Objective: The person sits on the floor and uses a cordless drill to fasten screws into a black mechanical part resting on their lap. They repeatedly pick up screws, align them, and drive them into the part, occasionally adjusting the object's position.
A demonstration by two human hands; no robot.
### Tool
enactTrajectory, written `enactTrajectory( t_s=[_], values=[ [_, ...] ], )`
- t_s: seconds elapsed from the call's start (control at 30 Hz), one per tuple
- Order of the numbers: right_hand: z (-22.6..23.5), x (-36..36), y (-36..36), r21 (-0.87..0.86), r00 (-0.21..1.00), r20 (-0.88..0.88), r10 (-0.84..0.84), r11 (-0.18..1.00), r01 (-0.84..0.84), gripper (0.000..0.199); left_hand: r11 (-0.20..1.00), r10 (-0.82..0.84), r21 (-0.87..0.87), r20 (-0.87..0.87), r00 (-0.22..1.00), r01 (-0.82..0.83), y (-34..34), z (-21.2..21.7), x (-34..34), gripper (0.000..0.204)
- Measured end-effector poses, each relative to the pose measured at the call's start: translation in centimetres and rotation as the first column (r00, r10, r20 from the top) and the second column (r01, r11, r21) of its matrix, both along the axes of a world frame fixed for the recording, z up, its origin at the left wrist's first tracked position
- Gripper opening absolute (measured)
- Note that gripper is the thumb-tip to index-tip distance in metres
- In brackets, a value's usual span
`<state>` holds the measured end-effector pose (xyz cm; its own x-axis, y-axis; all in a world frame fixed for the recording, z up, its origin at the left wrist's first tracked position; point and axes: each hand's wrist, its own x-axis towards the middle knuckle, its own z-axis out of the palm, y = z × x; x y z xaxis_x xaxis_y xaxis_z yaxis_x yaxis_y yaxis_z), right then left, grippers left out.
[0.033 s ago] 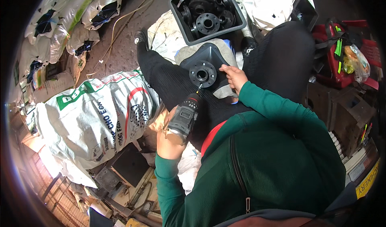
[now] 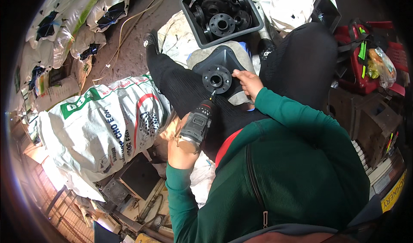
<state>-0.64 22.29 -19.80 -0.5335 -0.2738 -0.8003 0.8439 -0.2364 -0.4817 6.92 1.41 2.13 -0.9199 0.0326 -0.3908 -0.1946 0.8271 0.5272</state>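
My left hand [image 2: 178, 154] is wrapped around a grey-black cordless drill [image 2: 195, 129], which hides part of the fingers. The drill's thin bit points up and away, its tip at the near edge of a round black metal flange [image 2: 207, 80]. That flange has a raised hub with a central bore and a ring of small holes. It sits over a dark square tray [image 2: 228, 58] between my legs. At the flange's right rim, my right hand [image 2: 250, 84] is closed in a pinch, thumb and forefinger together; what lies between them is too small to tell.
Beyond the tray stands a black bin [image 2: 258, 27] of similar flanges. A white printed sack [image 2: 99, 131] lies at left, with stacked filled bags [image 2: 60, 27] behind it. At right are a red plastic chair [image 2: 357, 81] and a rusty metal block [image 2: 374, 122].
My right hand has shifted slightly left, bringing its fingertips to the flange's rim. The drill and flange stay nearly where they were.
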Motion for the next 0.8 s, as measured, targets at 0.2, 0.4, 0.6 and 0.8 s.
enactTrajectory(
  t_s=[0.2,0.4,0.6,0.8],
  values=[
    [-2.0,0.1,-2.4,0.025,0.969,-0.246,0.024,1.000,-0.018,0.032,0.996,0.074,0.036,0.069,0.995,-0.077,0.0,-1.4,-1.4,0.045],
    [-2.7,-1.0,-2.0,0.013,0.972,-0.194,0.132,0.991,-0.132,0.022,0.997,-0.083,0.010,0.086,0.993,0.082,0.0,-2.2,-3.9,0.049],
    [-2.9,-1.4,-3.4,-0.080,0.974,-0.224,-0.020,0.997,0.002,0.026,0.986,-0.131,-0.078,0.188,0.973,0.148,0.3,-2.2,-4.6,0.052],
    [-2.7,-1.1,-3.2,-0.127,0.978,-0.197,-0.073,0.991,0.048,0.025,0.979,-0.194,-0.034,0.122,0.973,0.199,-0.1,-3.5,-4.6,0.056]
  ],
)
